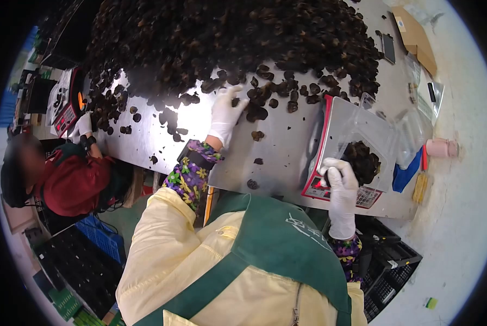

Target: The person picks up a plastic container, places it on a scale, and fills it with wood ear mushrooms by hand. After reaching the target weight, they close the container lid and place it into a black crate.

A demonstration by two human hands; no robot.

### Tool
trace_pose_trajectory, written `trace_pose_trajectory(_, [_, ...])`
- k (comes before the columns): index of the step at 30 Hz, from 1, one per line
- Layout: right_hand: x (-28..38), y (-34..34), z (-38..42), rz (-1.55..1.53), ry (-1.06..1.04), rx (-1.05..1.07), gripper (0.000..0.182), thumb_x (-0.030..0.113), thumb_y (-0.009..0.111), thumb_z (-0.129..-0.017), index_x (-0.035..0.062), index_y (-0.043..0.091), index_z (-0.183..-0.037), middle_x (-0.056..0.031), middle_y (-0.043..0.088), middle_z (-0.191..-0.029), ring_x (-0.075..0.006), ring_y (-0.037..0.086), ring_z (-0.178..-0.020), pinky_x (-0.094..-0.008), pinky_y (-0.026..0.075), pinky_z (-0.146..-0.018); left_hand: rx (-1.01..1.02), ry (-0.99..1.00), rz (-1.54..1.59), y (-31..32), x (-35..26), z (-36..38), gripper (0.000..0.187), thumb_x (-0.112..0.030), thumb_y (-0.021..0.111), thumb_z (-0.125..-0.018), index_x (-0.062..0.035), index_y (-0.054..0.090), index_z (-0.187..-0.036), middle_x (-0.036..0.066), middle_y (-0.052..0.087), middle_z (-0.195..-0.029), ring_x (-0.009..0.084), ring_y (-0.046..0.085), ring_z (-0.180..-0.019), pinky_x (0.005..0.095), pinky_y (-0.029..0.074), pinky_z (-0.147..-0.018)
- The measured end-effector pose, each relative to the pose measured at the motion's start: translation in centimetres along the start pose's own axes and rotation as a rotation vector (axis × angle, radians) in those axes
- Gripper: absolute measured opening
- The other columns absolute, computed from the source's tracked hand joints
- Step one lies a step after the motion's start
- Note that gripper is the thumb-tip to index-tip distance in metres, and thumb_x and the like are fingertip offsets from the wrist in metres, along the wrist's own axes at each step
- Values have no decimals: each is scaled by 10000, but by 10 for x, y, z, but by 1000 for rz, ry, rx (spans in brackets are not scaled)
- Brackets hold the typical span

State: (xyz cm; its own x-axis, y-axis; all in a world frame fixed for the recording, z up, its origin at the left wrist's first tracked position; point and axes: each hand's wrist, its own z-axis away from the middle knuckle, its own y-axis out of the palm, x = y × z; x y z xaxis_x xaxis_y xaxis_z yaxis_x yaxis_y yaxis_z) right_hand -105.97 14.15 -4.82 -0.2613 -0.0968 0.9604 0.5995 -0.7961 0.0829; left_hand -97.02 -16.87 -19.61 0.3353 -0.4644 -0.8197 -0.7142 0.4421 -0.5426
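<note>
My left hand (227, 115), in a white glove, reaches to the front edge of a large heap of dark brown mushroom pieces (227, 38) on the metal table. A dark mushroom piece (235, 102) sits between its thumb and fingers. My right hand (339, 187), gloved too, is curled closed over the near left part of a red-edged scale (315, 157). Some dark mushroom shows at its fingertips, mostly hidden by them. Just beyond that hand, a clump of mushroom pieces (363, 163) lies in a clear plastic container (371, 127) on the scale.
At the left another person (75, 176) in a red top has a gloved hand near a second scale (67, 114). A phone (388, 48), cardboard (414, 38), a blue cloth (406, 173) and a pink roll (442, 148) lie at the right. Black crates (390, 271) stand below the table.
</note>
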Motion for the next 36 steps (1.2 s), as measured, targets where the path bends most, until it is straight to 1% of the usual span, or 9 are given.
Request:
trace_pose_trajectory(7, [25, -49, -10, 744, -343, -325, 257, 69, 618, -944, 21, 616, -1197, -100, 634, -1151, -215, 581, -1096, -340, 446, -990, 272, 289, -513, 30, 11, 8, 327, -92, 705, -801, -190, 700, -1113, 112, 664, -983, 333, 640, -842, 407, 524, -785])
trace_pose_trajectory(9, [23, -65, -9, 1087, -525, -362, 325, 67, 629, -927, 50, 607, -1250, -123, 608, -1220, -262, 557, -1178, -370, 426, -1027, 97, 116, -17, 29, 9, 12, 235, -68, 664, -854, -147, 711, -1069, 83, 698, -900, 261, 658, -817, 363, 524, -735])
trace_pose_trajectory(10, [21, -69, -6, 1040, -488, -377, 337, 62, 637, -912, 59, 616, -1248, -132, 599, -1234, -291, 536, -1217, -390, 406, -1056, 238, -416, 557, 12, -26, 13, 156, -91, 631, -908, -100, 714, -1040, 32, 704, -844, 155, 650, -799, 306, 509, -690])
trace_pose_trajectory(13, [13, -87, 2, 1004, -451, -400, 324, 49, 639, -903, 58, 631, -1227, -134, 599, -1235, -287, 539, -1212, -385, 410, -1049, 400, -569, 1009, -1, -39, 18, 156, -143, 627, -940, -76, 710, -1054, -3, 683, -870, 83, 609, -795, 263, 499, -679])
trace_pose_trajectory(18, [4, -107, 9, 989, -443, -434, 317, 17, 635, -882, 51, 642, -1198, -141, 600, -1226, -290, 559, -1172, -386, 432, -1017, 455, -809, 1281, 12, -78, 32, 276, -148, 583, -941, -29, 589, -1190, 72, 642, -1010, 178, 612, -845, 324, 489, -651])
trace_pose_trajectory(23, [2, -121, 11, 968, -477, -494, 314, 9, 650, -860, 58, 649, -1169, -131, 629, -1182, -288, 576, -1146, -384, 439, -1003, 614, -359, 916, 48, -176, 34, 156, -100, 619, -924, -22, 631, -1058, 61, 664, -1005, 130, 608, -978, 284, 480, -813])
trace_pose_trajectory(27, [0, -123, 11, 906, -435, -476, 358, -14, 646, -857, 53, 625, -1207, -129, 621, -1214, -290, 566, -1171, -384, 429, -1026, 473, 434, 521, 111, -228, 55, 225, -88, 668, -815, -76, 669, -1040, 100, 660, -933, 242, 639, -977, 347, 496, -863])
trace_pose_trajectory(31, [-14, -130, 9, 889, -447, -437, 462, -25, 627, -868, 26, 543, -1320, -144, 585, -1290, -299, 542, -1223, -386, 413, -1058, 594, 560, -23, 143, -259, 81, 617, -340, 756, -731, -154, 569, -1289, 120, 584, -1206, 364, 499, -1228, 561, 350, -1068])
trace_pose_trajectory(36, [-22, -131, 6, 874, -403, -396, 447, -3, 610, -899, 33, 533, -1337, -140, 573, -1327, -292, 520, -1261, -387, 395, -1075, 481, 627, 63, 136, -247, 90, 779, -340, 772, -726, -146, 457, -1411, 185, 472, -1380, 423, 399, -1327, 566, 302, -1116])
